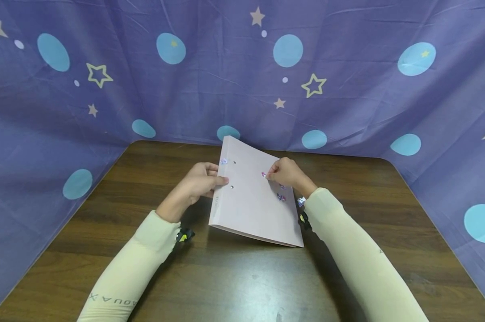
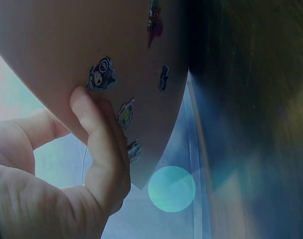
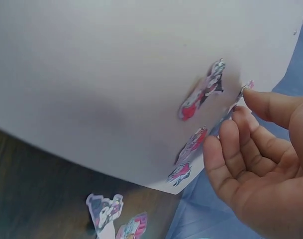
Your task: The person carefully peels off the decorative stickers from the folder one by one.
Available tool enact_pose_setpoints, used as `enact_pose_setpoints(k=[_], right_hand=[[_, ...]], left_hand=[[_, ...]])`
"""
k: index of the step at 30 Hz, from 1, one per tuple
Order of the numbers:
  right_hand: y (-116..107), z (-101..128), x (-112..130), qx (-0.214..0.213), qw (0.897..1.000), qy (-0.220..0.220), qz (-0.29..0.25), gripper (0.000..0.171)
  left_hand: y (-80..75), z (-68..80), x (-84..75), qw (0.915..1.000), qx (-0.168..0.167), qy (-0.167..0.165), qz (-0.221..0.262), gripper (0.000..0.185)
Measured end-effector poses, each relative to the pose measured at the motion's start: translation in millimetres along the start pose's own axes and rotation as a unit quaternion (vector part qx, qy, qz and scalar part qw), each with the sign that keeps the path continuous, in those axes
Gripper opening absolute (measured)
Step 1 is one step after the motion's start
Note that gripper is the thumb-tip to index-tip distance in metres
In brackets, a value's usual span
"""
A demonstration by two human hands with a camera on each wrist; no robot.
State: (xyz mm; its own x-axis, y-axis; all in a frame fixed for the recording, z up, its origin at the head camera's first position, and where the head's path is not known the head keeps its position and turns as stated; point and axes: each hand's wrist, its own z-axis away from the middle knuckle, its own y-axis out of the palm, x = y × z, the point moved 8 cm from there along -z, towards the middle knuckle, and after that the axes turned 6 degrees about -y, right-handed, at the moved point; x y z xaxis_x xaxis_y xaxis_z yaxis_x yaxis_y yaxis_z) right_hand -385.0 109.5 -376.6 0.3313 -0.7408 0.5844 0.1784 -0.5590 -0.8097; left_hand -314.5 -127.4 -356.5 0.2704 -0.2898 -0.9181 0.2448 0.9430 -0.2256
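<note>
A pale pink folder (image 1: 254, 205) lies tilted on the wooden table (image 1: 242, 277), its left side raised. My left hand (image 1: 217, 180) grips that left edge near two punched holes, the thumb (image 2: 91, 129) pressed on the folder (image 2: 51, 40) beside small cartoon stickers (image 2: 102, 73). At the cover's upper middle, my right hand (image 1: 269, 175) pinches a small pink sticker (image 1: 263, 174). In the right wrist view the thumb and forefinger (image 3: 263, 104) hold that sticker's edge (image 3: 244, 91) against the folder (image 3: 91, 74), beside other stickers (image 3: 203, 92) stuck on the cover.
Loose stickers (image 3: 109, 211) lie on the table by the folder's right edge, near my right wrist (image 1: 301, 201). A purple cloth with stars and blue dots (image 1: 242, 67) surrounds the table on three sides.
</note>
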Motion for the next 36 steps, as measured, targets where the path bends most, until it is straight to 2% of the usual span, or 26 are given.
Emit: enact_pose_setpoints(k=[7,12,19,29,36], right_hand=[[-0.1,-0.4,-1.0,-0.005,0.998,0.042,-0.042,0.009],[1.7,0.1,-1.0,-0.003,0.997,0.062,-0.045,0.008],[3.3,-1.3,-1.6,0.006,0.996,0.075,-0.053,0.007],[7.9,-2.0,-4.7,0.016,0.99,0.097,-0.106,0.007],[9.4,-0.6,-4.9,0.023,0.99,0.097,-0.1,0.007]], left_hand=[[-0.7,-0.6,-0.6,1.0,-0.002,0.002,-0.005,0.045],[0.1,-0.5,-0.5,1.0,-0.001,0.0,-0.009,0.045],[-0.1,0.5,-2.1,1.0,-0.002,0.002,-0.005,0.047],[0.1,0.0,-1.3,1.0,0.0,0.004,0.001,0.046],[0.9,-1.1,0.6,1.0,0.001,0.002,0.002,0.046]])
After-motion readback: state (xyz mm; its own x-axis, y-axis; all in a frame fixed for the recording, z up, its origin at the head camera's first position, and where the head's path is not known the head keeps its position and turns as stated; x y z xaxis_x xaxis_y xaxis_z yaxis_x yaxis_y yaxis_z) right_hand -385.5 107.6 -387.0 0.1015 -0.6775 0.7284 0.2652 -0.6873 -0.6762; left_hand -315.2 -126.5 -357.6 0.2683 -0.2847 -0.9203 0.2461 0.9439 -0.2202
